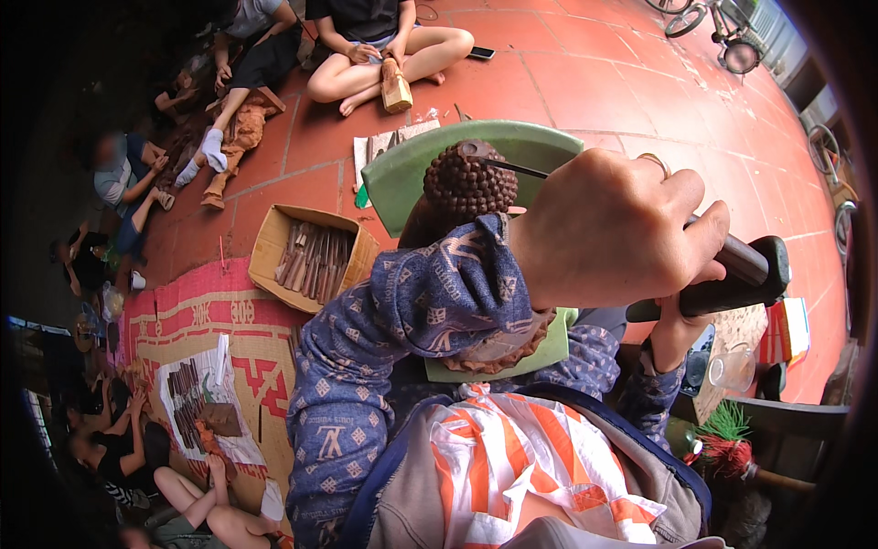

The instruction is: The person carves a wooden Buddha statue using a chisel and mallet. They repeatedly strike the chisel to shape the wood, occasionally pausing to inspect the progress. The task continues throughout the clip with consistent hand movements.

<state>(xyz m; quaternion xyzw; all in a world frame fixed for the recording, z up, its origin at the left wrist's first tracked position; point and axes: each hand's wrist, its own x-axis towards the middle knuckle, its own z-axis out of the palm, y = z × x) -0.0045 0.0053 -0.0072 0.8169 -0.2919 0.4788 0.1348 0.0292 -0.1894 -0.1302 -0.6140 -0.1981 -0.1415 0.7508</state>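
A dark brown wood carving [470,187], its top covered in small round knobs, leans on a green plastic chair [412,178] before me. My left hand [608,229] reaches across to the right, its fingers wrapped round a carving chisel [745,260]. The chisel's thin metal blade points left to the carving's knobbed top. Below it, my right hand [679,331] grips a dark mallet [776,273], mostly hidden behind the left hand. The mallet's head is right by the chisel's handle end; I cannot tell if they touch. My left sleeve covers the carving's middle.
A cardboard box [265,245] of chisels stands at left on red tiles. More tools lie on paper [197,389] on a patterned mat [242,316]. Several people sit around, one carving a wooden piece [395,87]. At right are a plastic cup [732,369] and a red-green brush [727,444].
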